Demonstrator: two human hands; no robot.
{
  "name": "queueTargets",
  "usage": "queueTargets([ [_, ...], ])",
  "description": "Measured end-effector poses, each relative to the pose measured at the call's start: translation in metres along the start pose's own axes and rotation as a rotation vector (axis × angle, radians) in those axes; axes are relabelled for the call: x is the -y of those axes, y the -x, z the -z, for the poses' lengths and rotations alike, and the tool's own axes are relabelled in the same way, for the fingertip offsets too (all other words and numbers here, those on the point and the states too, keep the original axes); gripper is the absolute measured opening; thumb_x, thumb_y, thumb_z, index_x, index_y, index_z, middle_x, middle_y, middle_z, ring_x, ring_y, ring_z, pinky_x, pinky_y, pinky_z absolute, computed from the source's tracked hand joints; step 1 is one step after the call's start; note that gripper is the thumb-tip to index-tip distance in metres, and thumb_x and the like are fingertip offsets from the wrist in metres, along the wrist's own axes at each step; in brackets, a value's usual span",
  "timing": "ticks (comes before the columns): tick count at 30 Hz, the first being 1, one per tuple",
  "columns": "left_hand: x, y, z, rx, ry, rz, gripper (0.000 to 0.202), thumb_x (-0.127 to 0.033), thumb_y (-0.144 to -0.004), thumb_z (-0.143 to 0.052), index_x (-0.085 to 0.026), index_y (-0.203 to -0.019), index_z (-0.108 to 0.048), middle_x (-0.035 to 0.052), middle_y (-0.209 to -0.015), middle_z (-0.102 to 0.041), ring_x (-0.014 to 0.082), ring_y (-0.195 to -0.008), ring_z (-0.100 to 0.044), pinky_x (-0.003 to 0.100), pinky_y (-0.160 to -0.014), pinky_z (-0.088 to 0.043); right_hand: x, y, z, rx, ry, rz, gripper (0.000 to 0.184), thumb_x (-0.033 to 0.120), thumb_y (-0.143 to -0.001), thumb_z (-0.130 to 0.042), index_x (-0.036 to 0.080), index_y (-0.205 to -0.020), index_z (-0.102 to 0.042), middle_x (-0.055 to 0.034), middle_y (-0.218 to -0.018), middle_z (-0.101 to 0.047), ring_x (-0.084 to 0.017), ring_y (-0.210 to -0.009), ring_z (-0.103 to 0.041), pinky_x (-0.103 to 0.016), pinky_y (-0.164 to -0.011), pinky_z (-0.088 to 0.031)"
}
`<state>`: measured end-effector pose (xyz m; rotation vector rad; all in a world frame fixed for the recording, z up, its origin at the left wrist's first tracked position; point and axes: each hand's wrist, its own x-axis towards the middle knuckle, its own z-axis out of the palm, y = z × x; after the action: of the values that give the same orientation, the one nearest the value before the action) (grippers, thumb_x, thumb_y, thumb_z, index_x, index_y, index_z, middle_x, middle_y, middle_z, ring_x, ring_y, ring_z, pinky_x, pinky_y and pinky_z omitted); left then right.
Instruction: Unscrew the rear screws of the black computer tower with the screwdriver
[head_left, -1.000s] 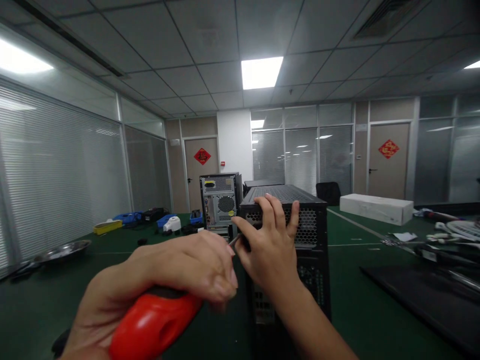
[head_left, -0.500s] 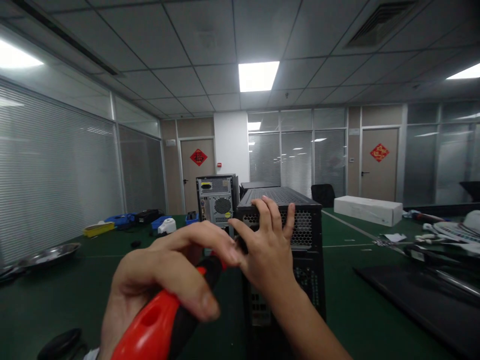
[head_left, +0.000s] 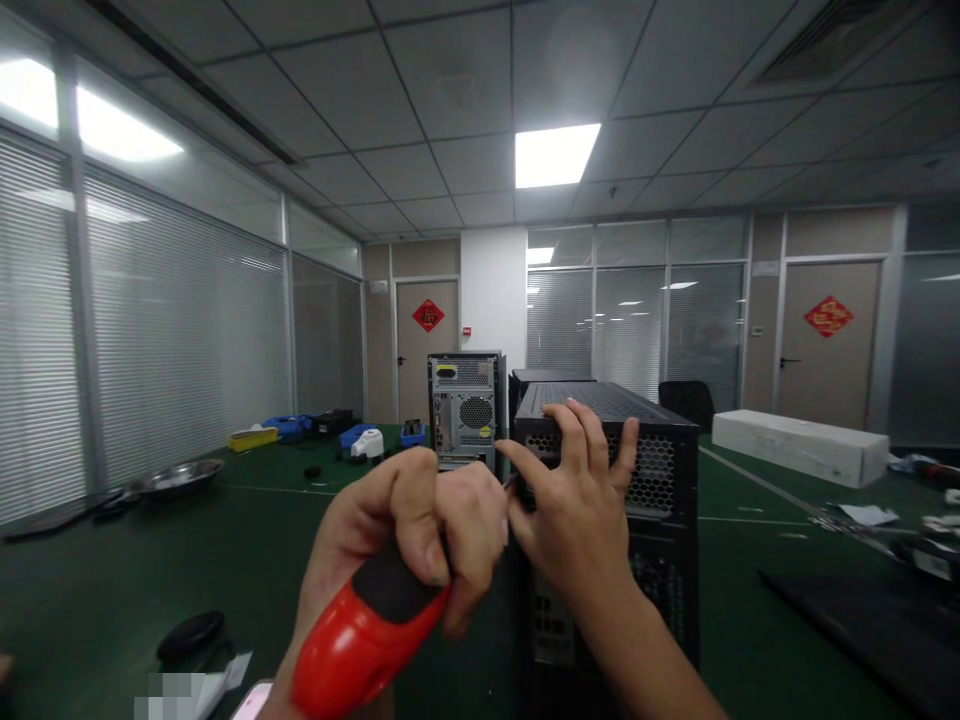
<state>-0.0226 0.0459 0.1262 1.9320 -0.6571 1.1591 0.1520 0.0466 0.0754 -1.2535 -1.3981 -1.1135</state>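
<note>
L hand [head_left: 416, 525] comes in from lower L, wrist bent up, fingers curled into a fist round a screwdriver [head_left: 356, 650] w/ a fat, glossy red & black plastic handle; butt end toward the camera, knuckles fwd. Its tip is hidden behind the other hand, so can't tell what it touches. R hand [head_left: 581, 510], forearm rising from lower R, is spread wide, back to the camera: fingertips at the top edge of the black metal computer case w/ honeycomb mesh [head_left: 649, 480], thumb & index apart near its upper L corner. Case stands upright on the dark green surface [head_left: 742, 560], just R of ctr; a silver-backed black PC tower [head_left: 465, 420] is farther back, to its L.

Vs 0.5 s ago: L fingers, looser then, are now curled tighter; handle has rolled, black inset now up top. R hand same spot on the case, approx same pose. View has swung L, so a pink-edged phone-like item [head_left: 255, 700] now shows at btm L, nr a round black object [head_left: 191, 640].
</note>
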Motion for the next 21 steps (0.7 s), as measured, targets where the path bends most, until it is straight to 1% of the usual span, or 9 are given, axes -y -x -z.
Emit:
queueTargets([
  [4, -0.005, -0.004, 0.003, 0.037, -0.214, -0.108, 0.039, -0.041, -0.102, -0.055, -0.017, -0.072, -0.059, 0.0022, -0.071, -0.068, 0.0158, -0.069, -0.064, 0.034, -0.078, -0.049, 0.001, 0.0, 0.0, -0.008, -0.007, 0.008, 0.054, 0.024, -0.059, -0.092, 0.036, -0.109, -0.073, -0.0086, -0.144, -0.044, -0.037, -0.144, -0.036, -0.067, -0.123, -0.003],
  [6, -0.006, -0.005, 0.002, 0.011, -0.259, -0.12, 0.034, -0.04, -0.103, -0.055, -0.017, -0.081, -0.068, 0.004, -0.075, -0.069, 0.0168, -0.07, -0.065, 0.035, -0.077, -0.051, 0.001, 0.0, 0.0, -0.004, -0.012, 0.003, 0.051, 0.024, -0.063, -0.09, 0.035, -0.109, -0.073, -0.0081, -0.145, -0.044, -0.036, -0.145, -0.035, -0.066, -0.123, -0.002],
  [8, -0.005, -0.006, 0.001, 0.027, -0.264, -0.095, 0.032, -0.04, -0.104, -0.052, -0.019, -0.09, -0.072, 0.0041, -0.073, -0.069, 0.0176, -0.068, -0.066, 0.036, -0.075, -0.052, 0.001, 0.0, 0.001, 0.012, -0.021, -0.002, 0.048, 0.025, -0.066, -0.089, 0.036, -0.11, -0.073, -0.0077, -0.145, -0.043, -0.036, -0.145, -0.034, -0.066, -0.123, -0.002],
  [10, -0.004, -0.006, -0.002, 0.033, -0.245, -0.059, 0.036, -0.043, -0.104, -0.049, -0.018, -0.09, -0.071, 0.0024, -0.064, -0.065, 0.017, -0.062, -0.063, 0.036, -0.074, -0.051, 0.001, 0.0, 0.001, 0.03, -0.026, -0.004, 0.047, 0.027, -0.068, -0.089, 0.036, -0.111, -0.072, -0.0076, -0.147, -0.041, -0.036, -0.146, -0.033, -0.066, -0.123, -0.001],
  [12, -0.001, -0.006, -0.004, 0.027, -0.22, -0.023, 0.034, -0.046, -0.104, -0.049, -0.019, -0.09, -0.067, -0.0013, -0.057, -0.059, 0.0141, -0.052, -0.056, 0.035, -0.071, -0.05, 0.0, 0.0, 0.002, 0.031, -0.026, -0.006, 0.044, 0.028, -0.07, -0.088, 0.036, -0.111, -0.072, -0.0075, -0.147, -0.041, -0.036, -0.146, -0.032, -0.066, -0.123, -0.001],
  [14, 0.001, -0.006, -0.007, 0.011, -0.149, 0.033, 0.026, -0.045, -0.102, -0.054, -0.022, -0.091, -0.059, -0.0048, -0.055, -0.056, 0.0113, -0.045, -0.048, 0.031, -0.065, -0.047, 0.0, 0.0, 0.002, 0.027, -0.028, -0.005, 0.042, 0.027, -0.072, -0.087, 0.035, -0.11, -0.072, -0.0074, -0.147, -0.041, -0.035, -0.147, -0.032, -0.066, -0.124, -0.001],
  [16, 0.004, -0.006, -0.009, 0.009, -0.061, 0.074, 0.027, -0.046, -0.098, -0.062, -0.023, -0.086, -0.052, -0.0058, -0.056, -0.057, 0.0102, -0.045, -0.047, 0.029, -0.063, -0.045, 0.0, 0.0, 0.002, 0.028, -0.032, -0.005, 0.043, 0.026, -0.071, -0.087, 0.035, -0.11, -0.072, -0.0075, -0.147, -0.041, -0.036, -0.147, -0.032, -0.066, -0.124, -0.001],
  [18, 0.007, -0.005, -0.011, -0.029, -0.016, 0.052, 0.033, -0.045, -0.097, -0.063, -0.022, -0.081, -0.048, -0.0049, -0.056, -0.058, 0.0104, -0.047, -0.049, 0.029, -0.065, -0.045, 0.0, 0.0, 0.002, 0.027, -0.034, -0.005, 0.047, 0.024, -0.068, -0.088, 0.035, -0.111, -0.072, -0.0079, -0.147, -0.041, -0.036, -0.146, -0.033, -0.066, -0.124, -0.001],
  [21, 0.009, -0.007, -0.012, -0.065, -0.103, -0.07, 0.035, -0.038, -0.102, -0.056, -0.019, -0.073, -0.053, -0.0019, -0.057, -0.06, 0.0124, -0.053, -0.056, 0.032, -0.071, -0.047, 0.0, 0.0, 0.001, 0.01, -0.031, 0.0, 0.05, 0.023, -0.064, -0.089, 0.035, -0.11, -0.073, -0.0088, -0.147, -0.043, -0.037, -0.145, -0.034, -0.067, -0.123, -0.002],
])
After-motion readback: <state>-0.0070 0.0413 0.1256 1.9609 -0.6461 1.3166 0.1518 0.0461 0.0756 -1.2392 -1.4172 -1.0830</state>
